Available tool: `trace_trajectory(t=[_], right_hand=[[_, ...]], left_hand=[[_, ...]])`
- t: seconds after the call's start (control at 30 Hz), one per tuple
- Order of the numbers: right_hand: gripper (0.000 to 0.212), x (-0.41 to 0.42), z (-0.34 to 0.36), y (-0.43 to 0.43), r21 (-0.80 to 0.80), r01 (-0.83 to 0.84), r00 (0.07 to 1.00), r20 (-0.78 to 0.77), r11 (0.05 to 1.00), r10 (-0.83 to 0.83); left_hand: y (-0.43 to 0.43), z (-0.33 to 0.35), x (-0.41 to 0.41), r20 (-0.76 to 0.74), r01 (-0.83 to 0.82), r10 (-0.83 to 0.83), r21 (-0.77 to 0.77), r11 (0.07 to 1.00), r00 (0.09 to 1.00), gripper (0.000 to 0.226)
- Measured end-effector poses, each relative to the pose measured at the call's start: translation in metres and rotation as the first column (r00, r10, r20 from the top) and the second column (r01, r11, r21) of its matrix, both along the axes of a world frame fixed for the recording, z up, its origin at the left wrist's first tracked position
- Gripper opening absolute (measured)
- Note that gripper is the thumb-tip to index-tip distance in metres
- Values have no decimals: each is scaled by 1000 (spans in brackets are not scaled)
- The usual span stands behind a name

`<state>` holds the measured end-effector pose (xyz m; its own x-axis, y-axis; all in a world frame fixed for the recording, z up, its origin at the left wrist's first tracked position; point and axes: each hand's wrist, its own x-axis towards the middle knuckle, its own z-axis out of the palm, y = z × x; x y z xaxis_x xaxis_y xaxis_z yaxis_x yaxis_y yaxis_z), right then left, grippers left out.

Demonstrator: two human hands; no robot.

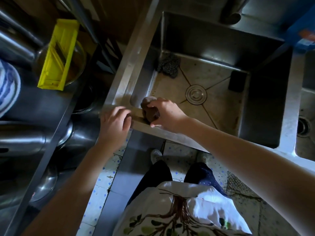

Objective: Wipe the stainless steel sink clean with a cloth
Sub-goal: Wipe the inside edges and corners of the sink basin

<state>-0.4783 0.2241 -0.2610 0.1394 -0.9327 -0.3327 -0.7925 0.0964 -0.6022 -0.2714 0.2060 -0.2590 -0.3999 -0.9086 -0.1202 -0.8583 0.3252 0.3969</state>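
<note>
Brown cloth [150, 110] is gripped, bunched, by the right hand [167, 114] and pressed on the sink [134, 53] rim's near corner, centre frame. Left hand [115, 122] is laid on the rim beside it, fingers loose (blurred, prob. just bracing). Basin floor [218, 103] is seen brown-streaked; most wiping is judged left.

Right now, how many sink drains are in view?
2: one drain mid-floor of the main basin, a second drain in the neighbouring basin at the right edge, partly cropped.
</note>
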Motion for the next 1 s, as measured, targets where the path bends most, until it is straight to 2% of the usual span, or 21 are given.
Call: trace_trajectory(t=[0.3, 0.53, 0.73, 1.0], right_hand=[[73, 31, -3, -22, -4, 23, 999, 37, 1000, -23], [69, -36, 5, 38, 92, 110, 993, -48, 990, -106], [68, -78, 8, 88, 62, 270, 959, -107, 961, -262], [72, -35, 4, 52, -13, 152, 985, -78, 988, -152]], left_hand=[[0, -2, 34, 9, -31, 31, -37, 999, 999, 30], [-3, -6, 31, -26, -4, 3, -61, 998, 1000, 22], [-8, -7, 19, -19, 28, -29, -46, 999, 999, 20], [-14, -6, 36, -33, -18, 15, -88, 996, 999, 20]])
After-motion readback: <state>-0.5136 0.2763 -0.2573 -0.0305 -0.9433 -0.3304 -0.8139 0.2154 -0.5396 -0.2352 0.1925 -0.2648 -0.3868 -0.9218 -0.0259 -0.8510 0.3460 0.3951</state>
